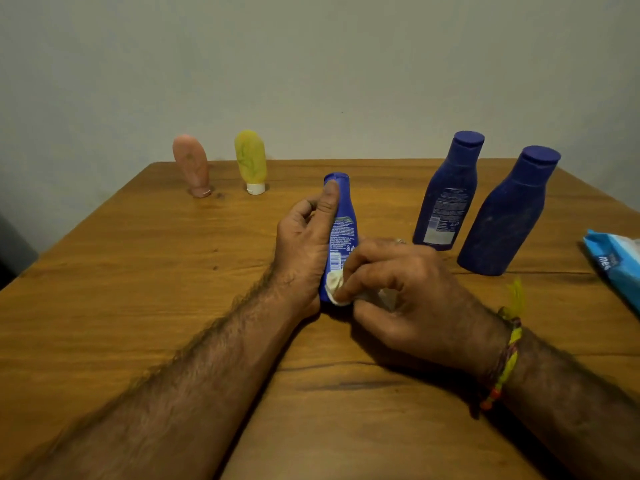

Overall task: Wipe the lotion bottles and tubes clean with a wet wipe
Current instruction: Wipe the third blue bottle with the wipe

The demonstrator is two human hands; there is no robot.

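Bare, hairy forearms; the right wrist wears a knotted yellow-and-red thread band (pixel 506 362) with a yellow tassel.

You have three blue bottles: one small (pixel 341 233) and two big (pixel 446 192) (pixel 509 213). You have two tubes, pink (pixel 191 166) and yellow (pixel 250 161), one wipe (pixel 336 284), one wipes pack (pixel 616 263).
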